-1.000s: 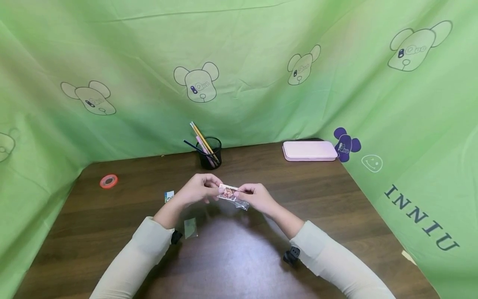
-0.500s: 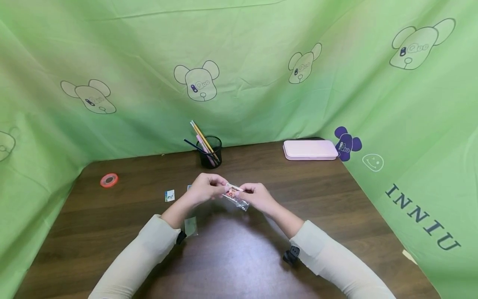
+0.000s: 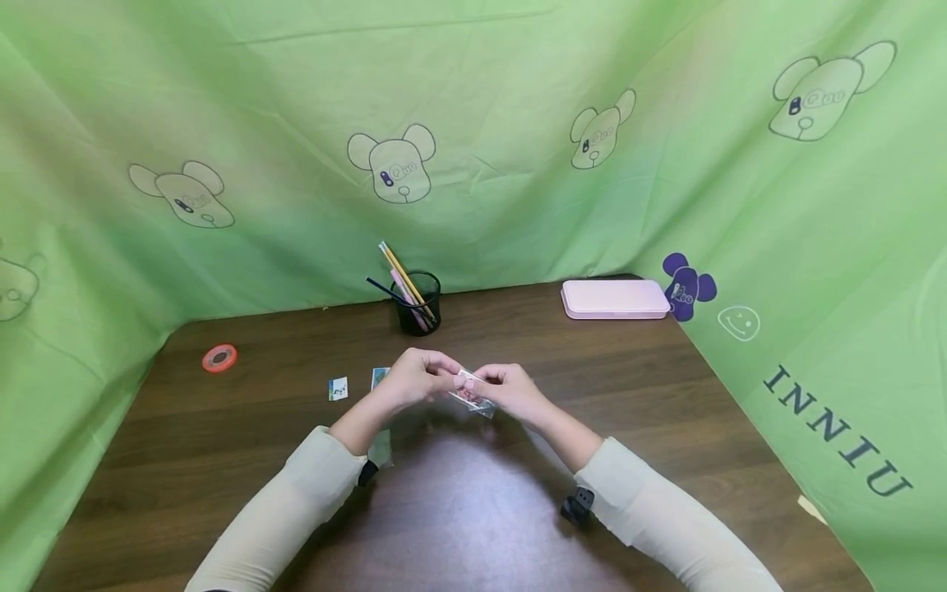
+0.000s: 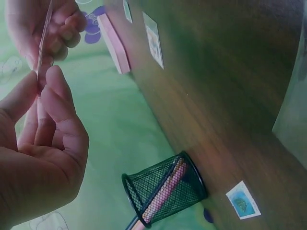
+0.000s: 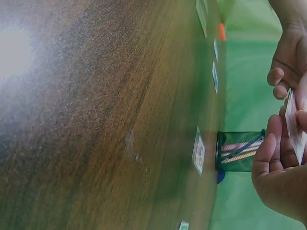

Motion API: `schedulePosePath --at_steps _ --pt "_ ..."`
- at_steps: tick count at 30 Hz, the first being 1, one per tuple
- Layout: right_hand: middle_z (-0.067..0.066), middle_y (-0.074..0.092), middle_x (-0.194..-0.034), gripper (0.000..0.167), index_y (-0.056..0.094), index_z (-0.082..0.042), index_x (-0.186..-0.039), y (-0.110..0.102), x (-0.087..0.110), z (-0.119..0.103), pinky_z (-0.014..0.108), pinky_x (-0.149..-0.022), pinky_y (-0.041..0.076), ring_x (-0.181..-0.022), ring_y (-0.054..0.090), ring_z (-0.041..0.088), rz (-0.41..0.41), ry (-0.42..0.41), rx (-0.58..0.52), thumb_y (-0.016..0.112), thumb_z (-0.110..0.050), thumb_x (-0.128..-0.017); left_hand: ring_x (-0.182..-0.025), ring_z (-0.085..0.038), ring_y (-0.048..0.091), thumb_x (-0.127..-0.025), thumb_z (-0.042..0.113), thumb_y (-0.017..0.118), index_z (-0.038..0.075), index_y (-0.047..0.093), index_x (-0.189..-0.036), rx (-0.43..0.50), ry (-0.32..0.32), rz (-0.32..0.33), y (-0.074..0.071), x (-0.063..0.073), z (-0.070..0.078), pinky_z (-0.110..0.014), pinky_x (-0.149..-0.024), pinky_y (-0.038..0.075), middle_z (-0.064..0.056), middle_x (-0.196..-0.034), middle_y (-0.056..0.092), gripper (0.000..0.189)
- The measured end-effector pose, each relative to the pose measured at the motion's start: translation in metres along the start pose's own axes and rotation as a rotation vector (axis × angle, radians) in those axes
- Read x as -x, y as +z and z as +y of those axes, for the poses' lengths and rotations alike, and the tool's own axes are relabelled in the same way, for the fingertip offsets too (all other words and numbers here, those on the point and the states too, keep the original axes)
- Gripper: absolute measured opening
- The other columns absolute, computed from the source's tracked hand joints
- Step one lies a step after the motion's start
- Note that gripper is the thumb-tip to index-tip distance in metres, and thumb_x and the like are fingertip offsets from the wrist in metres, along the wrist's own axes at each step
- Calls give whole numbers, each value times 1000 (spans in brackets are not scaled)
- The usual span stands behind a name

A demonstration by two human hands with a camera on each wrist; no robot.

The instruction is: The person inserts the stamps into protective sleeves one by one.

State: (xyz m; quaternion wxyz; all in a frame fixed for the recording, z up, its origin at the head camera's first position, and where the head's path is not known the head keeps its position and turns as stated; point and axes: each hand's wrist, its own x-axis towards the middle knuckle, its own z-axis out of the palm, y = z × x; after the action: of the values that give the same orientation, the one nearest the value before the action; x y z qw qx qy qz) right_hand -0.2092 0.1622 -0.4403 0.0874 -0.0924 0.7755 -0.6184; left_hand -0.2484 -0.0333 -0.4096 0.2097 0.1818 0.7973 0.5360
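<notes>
Over the middle of the table, both hands hold a small clear plastic sleeve (image 3: 484, 408) with a reddish printed stamp (image 3: 468, 397) at it. My left hand (image 3: 418, 380) pinches the upper left end between thumb and fingers. The right hand (image 3: 514, 390) pinches the opposite side, its thumb close to the left thumb. In the left wrist view the sleeve (image 4: 45, 36) shows edge-on as a thin strip between the hands. Fingers hide much of the print. How far the stamp sits inside the sleeve I cannot tell.
Left of the hands lie a small stamp (image 3: 338, 389), another blue-edged one (image 3: 380, 376) and a clear sleeve (image 3: 381, 450) partly under the left forearm. A red tape roll (image 3: 219, 358) is farther left. Behind stand a mesh pencil cup (image 3: 418, 312) and a pink pencil case (image 3: 616, 299).
My left hand has moved right, toward the right hand, and the printed stamp has shifted toward the sleeve's lower right end. The blue-edged stamp on the table has come into view. The right hand stays put.
</notes>
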Motion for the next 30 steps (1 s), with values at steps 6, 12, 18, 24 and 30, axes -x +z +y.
schedulePosePath --at_steps 6,12,18,24,30 --pt "-2 64 -72 24 67 8 -92 -1 0 1 22 -60 47 -67 57 10 16 18 -35 67 -16 -86 -72 -26 67 -86 12 67 1 68 -103 110 -78 -56 -6 0 -3 -28 -52 47 -6 -83 70 20" --pt "4 67 -77 25 67 9 -95 -3 1 0 22 -62 48 -69 58 12 -17 6 -43 67 -14 -86 -69 -16 65 -86 9 66 -2 65 -103 202 -131 -218 -11 -4 -4 -25 -53 47 -5 -80 68 21" --pt "5 68 -79 23 68 8 -97 -2 4 -4 26 -63 49 -71 59 15 -53 25 -59 67 -12 -87 -71 -17 66 -86 7 65 -3 62 -102 272 -166 -301 -12 -7 -10 -24 -55 49 -5 -81 68 19" --pt "4 68 -81 26 67 9 -99 1 1 0 24 -66 51 -72 61 12 -66 32 -79 67 -14 -87 -72 -19 67 -85 7 66 -4 64 -102 189 -145 -251 -14 -6 -6 -27 -57 51 -7 -82 69 20" --pt "12 69 -87 31 63 6 -111 -1 -2 2 33 -71 51 -75 63 18 4 85 -43 58 -19 -93 -69 -26 64 -88 6 62 -2 68 -101 -116 -63 -86 -23 -14 -5 -30 -54 50 -6 -76 67 17"
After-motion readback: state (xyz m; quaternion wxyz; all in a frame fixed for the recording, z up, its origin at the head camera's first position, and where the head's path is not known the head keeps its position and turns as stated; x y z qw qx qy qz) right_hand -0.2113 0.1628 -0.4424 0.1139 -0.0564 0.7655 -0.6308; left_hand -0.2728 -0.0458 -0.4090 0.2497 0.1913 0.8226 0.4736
